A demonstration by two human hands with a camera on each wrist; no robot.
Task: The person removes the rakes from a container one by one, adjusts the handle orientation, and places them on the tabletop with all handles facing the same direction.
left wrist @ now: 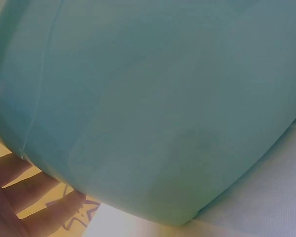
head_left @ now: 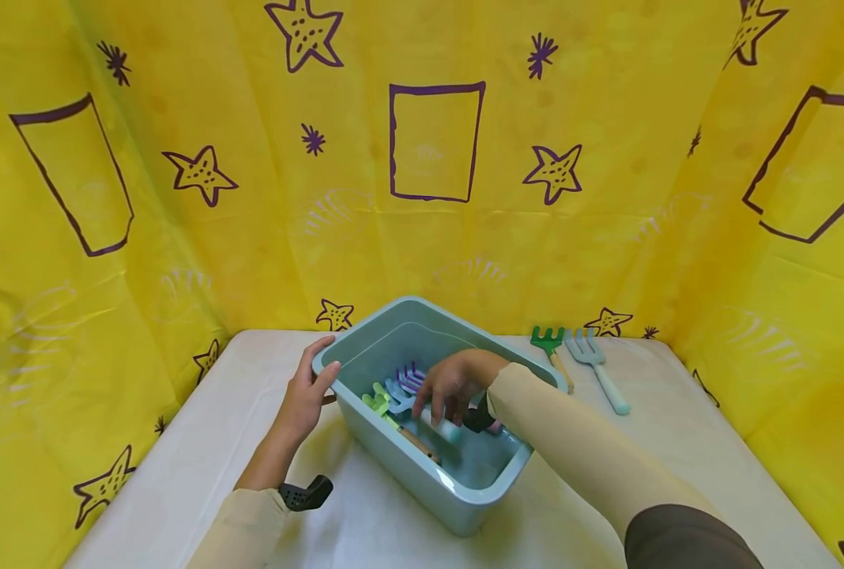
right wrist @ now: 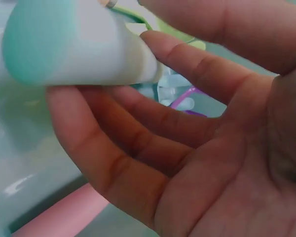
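Note:
My left hand (head_left: 306,387) holds the rim of a blue-green plastic bin (head_left: 386,442) at its left corner, thumb on the near side; in the left wrist view the fingers (left wrist: 37,200) lie along the outer wall. My right hand (head_left: 454,383) reaches down inside the bin. In the right wrist view its loosely bent fingers (right wrist: 133,173) are at a white handle with a teal end (right wrist: 79,44), the palm spread apart from it. Near the fingers lie a blue garden fork (head_left: 398,395), a purple-tined rake (head_left: 410,378) and a light green rake (head_left: 378,401) with a wooden handle (head_left: 418,444).
A pink handle (right wrist: 64,215) lies in the bin beside my right hand. Outside, to the right on the white-covered table (head_left: 649,450), are a green rake (head_left: 550,341) and a light blue fork (head_left: 596,363). Yellow star-patterned sheeting (head_left: 436,245) surrounds the table on three sides.

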